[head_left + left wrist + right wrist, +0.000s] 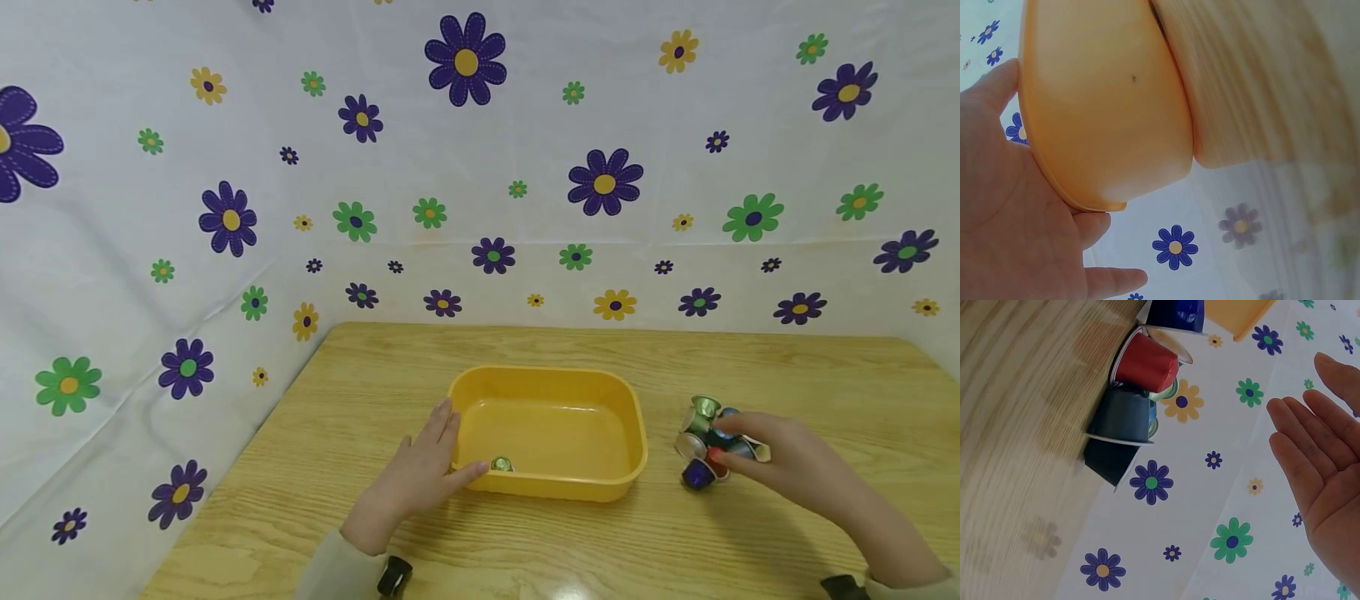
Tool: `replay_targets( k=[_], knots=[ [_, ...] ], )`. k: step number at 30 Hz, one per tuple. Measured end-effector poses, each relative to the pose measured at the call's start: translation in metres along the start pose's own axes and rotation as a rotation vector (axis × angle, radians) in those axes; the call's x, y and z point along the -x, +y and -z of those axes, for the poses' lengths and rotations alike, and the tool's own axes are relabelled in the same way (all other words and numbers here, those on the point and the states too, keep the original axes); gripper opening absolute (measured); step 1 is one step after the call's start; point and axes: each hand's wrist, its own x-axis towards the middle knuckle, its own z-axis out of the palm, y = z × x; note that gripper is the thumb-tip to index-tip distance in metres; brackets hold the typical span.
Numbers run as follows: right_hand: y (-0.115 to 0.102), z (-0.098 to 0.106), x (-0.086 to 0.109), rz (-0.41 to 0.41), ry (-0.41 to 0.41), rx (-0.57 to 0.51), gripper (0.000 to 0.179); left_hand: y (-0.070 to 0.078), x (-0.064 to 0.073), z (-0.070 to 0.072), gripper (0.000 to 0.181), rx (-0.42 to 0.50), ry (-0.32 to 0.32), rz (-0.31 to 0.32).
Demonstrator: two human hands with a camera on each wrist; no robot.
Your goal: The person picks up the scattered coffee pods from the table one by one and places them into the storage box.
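My left hand (420, 467) rests against the left front corner of a yellow plastic basin (551, 482), its thumb on the front rim and its fingers along the left side. The left wrist view shows that hand (1016, 194) touching the rim of the basin (1110, 106). One green coffee capsule (502, 464) lies inside by the front wall. Over a small heap of coffee capsules hovers my right hand (802, 467), fingers relaxed. Purple (697, 474), silver (691, 446) and green (705, 407) capsules show there. In the right wrist view, that hand (1329, 456) is apart from the red capsule (1146, 362) and holds nothing.
The basin and the heap stand on a wood-grain table (375, 358), with the heap right of the basin. A white cloth (525, 142) printed with flowers hangs behind the table and along its left side.
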Motion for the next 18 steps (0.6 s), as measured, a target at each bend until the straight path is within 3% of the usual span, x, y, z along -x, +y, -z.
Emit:
replay_targets(
  k=[18],
  knots=[
    [0.021,0.007,0.021,-0.044,0.007,0.068,0.029,-0.001,-0.001,-0.002,0.086,-0.01,0.004,0.001]
  ],
)
